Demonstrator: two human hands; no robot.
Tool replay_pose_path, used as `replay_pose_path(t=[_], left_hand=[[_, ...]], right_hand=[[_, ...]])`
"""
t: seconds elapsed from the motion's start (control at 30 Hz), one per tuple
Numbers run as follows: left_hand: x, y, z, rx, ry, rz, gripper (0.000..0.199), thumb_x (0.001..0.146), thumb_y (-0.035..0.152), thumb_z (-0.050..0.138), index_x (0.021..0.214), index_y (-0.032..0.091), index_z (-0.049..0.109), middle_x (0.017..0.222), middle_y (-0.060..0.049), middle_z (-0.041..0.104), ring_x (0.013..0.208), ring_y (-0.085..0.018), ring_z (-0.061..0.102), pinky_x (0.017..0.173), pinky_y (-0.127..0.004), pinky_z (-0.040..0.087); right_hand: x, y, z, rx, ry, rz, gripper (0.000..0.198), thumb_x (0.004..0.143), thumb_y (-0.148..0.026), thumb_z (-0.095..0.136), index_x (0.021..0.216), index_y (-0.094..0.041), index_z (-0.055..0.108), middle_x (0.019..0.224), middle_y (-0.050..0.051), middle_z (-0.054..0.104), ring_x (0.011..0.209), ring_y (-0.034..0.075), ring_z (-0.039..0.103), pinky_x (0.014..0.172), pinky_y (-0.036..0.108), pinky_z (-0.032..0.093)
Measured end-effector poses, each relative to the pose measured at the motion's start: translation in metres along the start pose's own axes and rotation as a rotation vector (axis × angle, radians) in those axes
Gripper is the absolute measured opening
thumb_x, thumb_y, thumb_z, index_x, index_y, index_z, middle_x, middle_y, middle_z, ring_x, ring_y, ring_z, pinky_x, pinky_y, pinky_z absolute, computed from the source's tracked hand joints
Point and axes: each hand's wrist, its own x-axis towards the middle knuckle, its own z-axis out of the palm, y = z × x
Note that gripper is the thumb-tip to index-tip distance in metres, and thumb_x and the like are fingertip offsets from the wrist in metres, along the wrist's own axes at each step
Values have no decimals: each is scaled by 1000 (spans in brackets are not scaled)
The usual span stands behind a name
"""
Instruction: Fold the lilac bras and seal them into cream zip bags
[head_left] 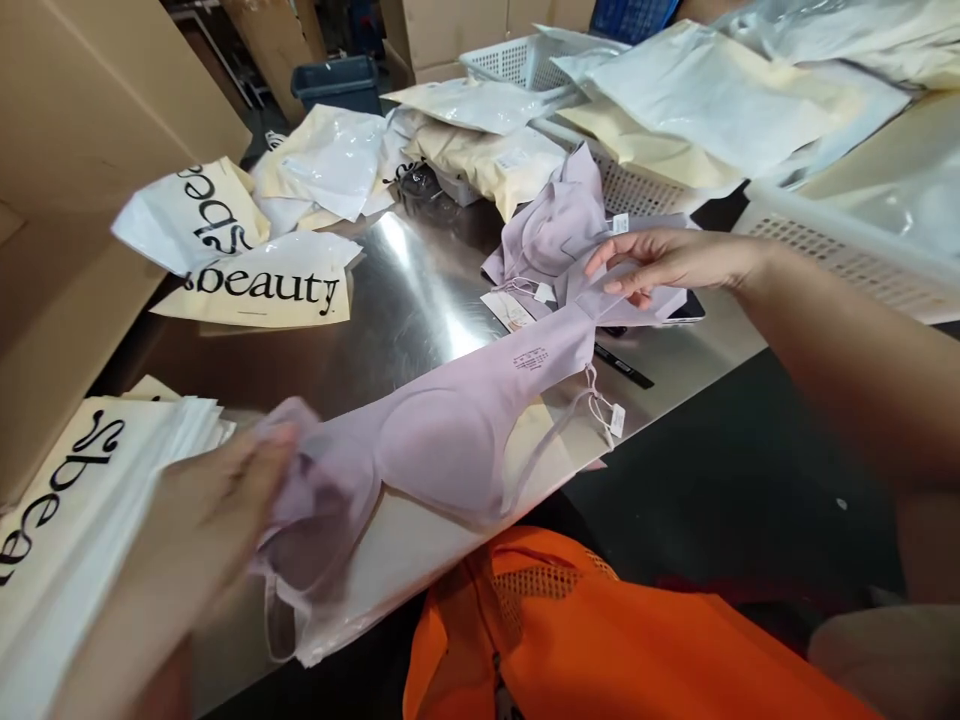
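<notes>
A lilac bra (439, 450) is stretched across the near side of the metal table, its printed back band toward the right and a white tag hanging from a cord. My left hand (225, 500), smeared by motion, is closed around the bra's left end. Just beyond its right end, my right hand (660, 265) hovers over more lilac fabric, thumb and fingers bent but apart; whether they touch the cloth is hard to tell. Behind that hand lies a second lilac bra (551, 225) with tags. Under the held bra is a clear plastic bag (420, 550), partly covered.
Printed cream bags (270, 285) lie at the table's back left, and a stack of similar bags (67, 490) sits at the left front. White baskets (847, 240) piled with packaged bags stand along the far right. A cardboard box (97, 130) rises on the left.
</notes>
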Motion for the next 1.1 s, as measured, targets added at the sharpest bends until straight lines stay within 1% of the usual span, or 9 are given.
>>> replay_pose_path(t=[0.1, 0.27, 0.37, 0.47, 0.53, 0.73, 0.9, 1.0, 1.1], left_hand=[[-1, 44, 63, 307, -140, 329, 37, 90, 52, 44, 73, 26, 64, 59, -5, 61, 55, -27, 58, 52, -32, 36], [-33, 65, 118, 605, -285, 385, 43, 94, 48, 44, 110, 16, 69, 84, -17, 72, 66, -35, 67, 56, -40, 46], [-63, 49, 123, 586, -267, 411, 48, 93, 42, 49, 125, 10, 64, 118, -25, 67, 100, -42, 67, 75, -50, 54], [-86, 30, 128, 518, -195, 464, 50, 91, 38, 55, 129, 7, 62, 140, -28, 52, 134, -44, 45, 107, -60, 40], [-93, 19, 133, 498, -152, 486, 52, 92, 38, 54, 131, 5, 60, 144, -28, 46, 139, -43, 37, 112, -63, 33], [-98, 3, 143, 469, -59, 517, 54, 94, 38, 50, 132, 1, 58, 144, -25, 48, 142, -41, 33, 117, -59, 30], [-110, -10, 135, 350, 52, 567, 40, 95, 33, 48, 123, 9, 66, 139, -20, 56, 137, -38, 44, 113, -57, 36], [-108, -16, 122, 256, 136, 597, 32, 95, 27, 46, 108, 14, 72, 120, -17, 69, 125, -34, 57, 107, -51, 44], [-89, -16, 104, 269, 107, 607, 38, 96, 28, 44, 123, 13, 65, 135, -18, 61, 135, -35, 47, 109, -53, 40]], right_hand=[[-8, -5, 8, 89, 56, -63, 45, 80, -17, 71, 122, -5, 57, 73, -8, 62, 52, -1, 53, 55, 11, 37], [-22, -27, 28, 210, 86, -169, 36, 80, -13, 70, 112, -6, 56, 60, -11, 57, 44, 0, 51, 49, 12, 35], [-22, -52, 51, 267, 92, -204, 27, 79, -12, 70, 102, -10, 57, 55, -10, 57, 40, 5, 55, 46, 13, 40], [-7, -83, 89, 269, 10, -192, 25, 80, -13, 70, 101, -12, 57, 57, -5, 60, 45, 14, 63, 42, 17, 47], [11, -103, 128, 247, -88, -182, 26, 81, -17, 71, 103, -13, 57, 62, 0, 64, 52, 20, 68, 43, 22, 52], [55, -151, 247, 284, -306, -100, 40, 83, -21, 73, 117, -16, 52, 83, 4, 69, 83, 22, 72, 90, 45, 59], [39, -154, 237, 364, -224, -149, 34, 87, -23, 69, 117, -19, 53, 100, 6, 71, 89, 20, 72, 96, 45, 56], [3, -124, 211, 511, -120, -189, 29, 83, -23, 71, 109, -19, 58, 100, 7, 73, 89, 20, 72, 91, 40, 58], [-46, -78, 225, 688, -141, -96, 32, 75, -27, 78, 102, -18, 64, 101, 8, 73, 90, 22, 72, 88, 37, 59]])
